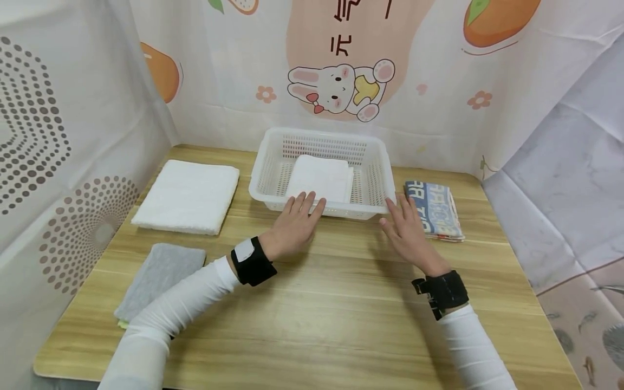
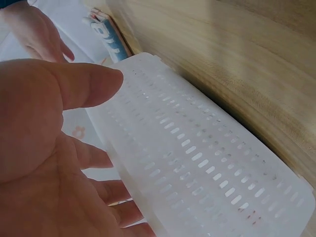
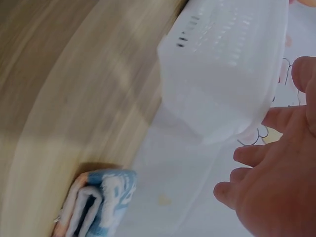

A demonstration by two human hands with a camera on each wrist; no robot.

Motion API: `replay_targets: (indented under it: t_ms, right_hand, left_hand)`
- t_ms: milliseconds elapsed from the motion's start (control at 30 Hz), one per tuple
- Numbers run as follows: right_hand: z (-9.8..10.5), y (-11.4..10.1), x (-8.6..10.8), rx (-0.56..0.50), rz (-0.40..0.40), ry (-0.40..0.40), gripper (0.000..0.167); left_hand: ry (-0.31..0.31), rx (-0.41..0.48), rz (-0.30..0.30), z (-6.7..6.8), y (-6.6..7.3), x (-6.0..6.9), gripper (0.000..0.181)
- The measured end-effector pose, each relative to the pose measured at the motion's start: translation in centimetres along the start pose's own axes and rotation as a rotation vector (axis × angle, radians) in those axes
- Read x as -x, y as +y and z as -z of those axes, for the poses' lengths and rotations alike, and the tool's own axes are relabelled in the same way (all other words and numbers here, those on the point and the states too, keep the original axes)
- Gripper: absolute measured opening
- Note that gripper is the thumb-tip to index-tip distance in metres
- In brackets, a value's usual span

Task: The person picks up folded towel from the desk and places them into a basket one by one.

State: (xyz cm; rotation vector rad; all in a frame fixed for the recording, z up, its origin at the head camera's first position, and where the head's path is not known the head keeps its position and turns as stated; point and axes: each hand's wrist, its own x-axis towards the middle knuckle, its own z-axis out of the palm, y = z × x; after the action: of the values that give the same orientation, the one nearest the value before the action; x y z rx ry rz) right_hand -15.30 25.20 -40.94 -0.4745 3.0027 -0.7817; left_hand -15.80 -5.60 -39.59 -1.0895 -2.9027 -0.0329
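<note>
A white perforated plastic basket (image 1: 348, 210) stands at the back of the table, with a folded white cloth (image 1: 319, 177) lying inside it. My left hand (image 1: 294, 227) is at the basket's front rim, fingers extended over the edge. In the left wrist view its thumb (image 2: 94, 84) sits apart from the fingers in front of the basket wall (image 2: 197, 148). Beside the front right corner is my right hand (image 1: 411, 235), fingers spread and fairly straight. Its fingertips reach the rim there; whether they press on it I cannot tell. Neither hand grips anything.
To the basket's left lies a thick folded white towel (image 1: 187, 196), and nearer the front a folded grey cloth (image 1: 161, 279), partly behind the left sleeve. A folded blue lettered towel (image 1: 434, 208) lies right of the basket. A printed curtain (image 1: 219, 108) hangs behind the wooden table (image 1: 336, 325).
</note>
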Motion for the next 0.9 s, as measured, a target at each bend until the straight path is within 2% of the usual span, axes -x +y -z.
replay_targets:
  t_ms: [133,333,567,900]
  right_hand:
    - [0.0,0.4,0.1,-0.017,-0.004,0.022,0.064]
    - [0.1,1.2,0.1,-0.018,-0.008,0.056,0.064]
    - [0.7,2.3,0.3,-0.028,-0.021,0.112,0.066]
    - [1.9,3.8,0.3,-0.026,-0.066,0.113,0.063]
  left_hand:
    - [-0.015,0.022,0.002,0.1,0.0,0.1,0.062]
    - [0.008,0.01,-0.01,0.0,-0.1,0.2,0.064]
    - [-0.015,0.014,-0.002,-0.1,-0.2,0.2,0.064]
    - [-0.037,-0.01,0.007,-0.2,0.0,0.1,0.064]
